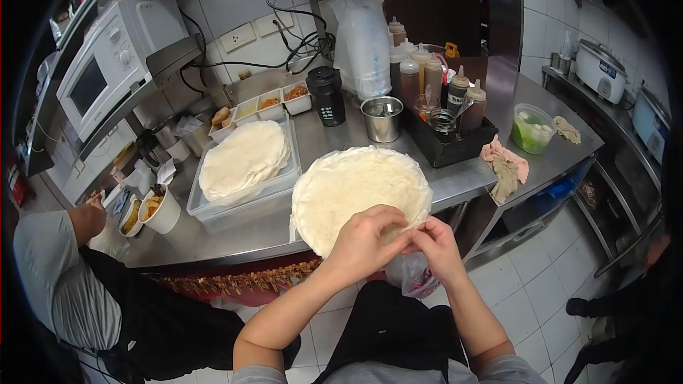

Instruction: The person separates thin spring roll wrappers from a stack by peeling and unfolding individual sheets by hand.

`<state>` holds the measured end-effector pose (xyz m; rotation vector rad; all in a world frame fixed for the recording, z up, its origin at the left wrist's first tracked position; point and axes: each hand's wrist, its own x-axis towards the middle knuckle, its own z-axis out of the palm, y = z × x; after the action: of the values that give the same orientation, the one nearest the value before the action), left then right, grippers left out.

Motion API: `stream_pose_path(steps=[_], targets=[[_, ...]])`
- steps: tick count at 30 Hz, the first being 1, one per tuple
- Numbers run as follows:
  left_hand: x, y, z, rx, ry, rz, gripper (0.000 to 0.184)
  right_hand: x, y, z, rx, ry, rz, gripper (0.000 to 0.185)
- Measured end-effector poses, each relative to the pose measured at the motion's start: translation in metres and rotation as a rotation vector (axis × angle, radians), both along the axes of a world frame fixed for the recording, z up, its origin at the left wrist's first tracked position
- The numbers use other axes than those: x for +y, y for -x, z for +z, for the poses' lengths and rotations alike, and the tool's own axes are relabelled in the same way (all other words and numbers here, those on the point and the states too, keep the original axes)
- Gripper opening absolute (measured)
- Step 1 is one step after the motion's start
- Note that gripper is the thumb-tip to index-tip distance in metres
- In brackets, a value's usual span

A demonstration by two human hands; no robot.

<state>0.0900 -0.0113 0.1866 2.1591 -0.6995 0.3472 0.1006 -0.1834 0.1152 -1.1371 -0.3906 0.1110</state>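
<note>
A round stack of pale, thin dough sheets (348,188) lies at the counter's front edge, partly overhanging it. My left hand (370,238) and my right hand (435,245) meet at its lower right edge. Fingers of both hands are pinched together on the rim of the dough, close to each other. A second stack of similar sheets (245,160) rests in a clear plastic tray (295,171) to the left.
A metal cup (382,119), a black tumbler (326,96) and a black caddy (455,149) with sauce bottles stand behind. Cloths (506,171) and a green-filled tub (533,129) are at right. A co-worker (71,270) stands at left beside a white food tub (162,212).
</note>
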Motion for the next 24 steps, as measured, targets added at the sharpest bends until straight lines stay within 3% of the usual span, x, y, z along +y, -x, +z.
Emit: stream_pose_path(steps=[9, 13, 18, 21, 24], targets=[[0.002, 0.0, -0.013, 0.104, 0.146, -0.014, 0.013, 0.002, 0.006, -0.003, -0.094, 0.058, 0.0, 0.01], [-0.001, 0.005, 0.0, 0.05, 0.064, 0.016, 0.014, 0.005, 0.008, -0.003, -0.158, 0.08, -0.042, 0.009], [-0.003, 0.004, -0.003, 0.091, 0.086, -0.032, 0.013, 0.004, 0.003, -0.015, -0.314, 0.257, -0.15, 0.005], [-0.002, 0.0, -0.014, 0.108, 0.179, -0.039, 0.011, 0.005, 0.009, -0.006, -0.224, 0.18, -0.119, 0.004], [-0.005, 0.0, -0.017, 0.261, 0.426, -0.049, 0.012, 0.002, 0.01, -0.007, -0.189, 0.136, -0.075, 0.005]])
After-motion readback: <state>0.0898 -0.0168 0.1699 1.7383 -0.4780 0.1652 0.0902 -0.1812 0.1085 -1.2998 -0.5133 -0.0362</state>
